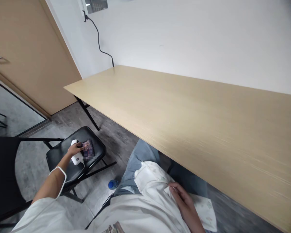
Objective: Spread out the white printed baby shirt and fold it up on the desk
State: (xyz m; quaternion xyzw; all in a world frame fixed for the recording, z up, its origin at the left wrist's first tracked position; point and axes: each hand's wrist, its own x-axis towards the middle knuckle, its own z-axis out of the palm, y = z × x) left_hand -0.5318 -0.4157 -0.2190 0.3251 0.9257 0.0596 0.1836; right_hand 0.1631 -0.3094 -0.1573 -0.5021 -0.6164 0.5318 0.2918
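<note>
Out to the left, my left hand [75, 149] lies across a white power bank [77, 159] on the seat of a black folding chair [60, 166]. Its fingers reach over the far side and come close to a flat item with a blurred picture [88, 150], perhaps a phone. A white cable runs from the power bank, and a white loop [65, 174] hangs round my left forearm. In my lap, the fingers of my right hand [181, 197] are closed on a white cloth [155, 176] with small faint prints, which drapes over my jeans.
A long pale wooden table [174, 106] fills the right side along a white wall. A black gooseneck holder [98, 35] is fixed at its far edge. A blue-capped bottle [113, 184] stands on the floor. Another black chair [2, 174] is at far left, below a door [34, 48].
</note>
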